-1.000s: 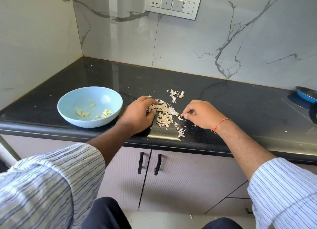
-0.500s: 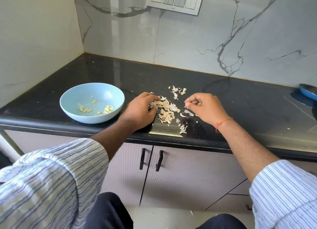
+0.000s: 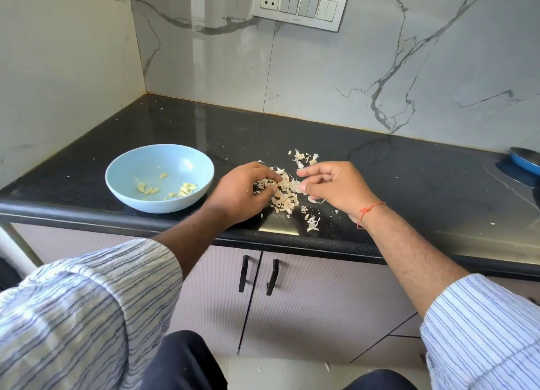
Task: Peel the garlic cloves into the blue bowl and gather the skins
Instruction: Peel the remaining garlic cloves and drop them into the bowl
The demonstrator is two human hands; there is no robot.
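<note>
Peeled cloves (image 3: 187,188) lie in the blue bowl (image 3: 128,196) (peeling looks done). Both hands, left hand (image 3: 239,194) and right hand (image 3: 336,185), curl their fingers on the skins (image 3: 285,198) heaped mid-bench (image 3: 409,185); strays remain.

My left sleeve (image 3: 87,310) was white cloth with thin dark horizontal stripes, crumpled and pushed up to the elbow. My right sleeve (image 3: 482,331) was the same striped cloth, likewise rolled back from a bare forearm. A thin orange-red thread (image 3: 368,211), knotted, circled my right wrist. Dark navy trousers (image 3: 187,360) covered my knees.
</note>
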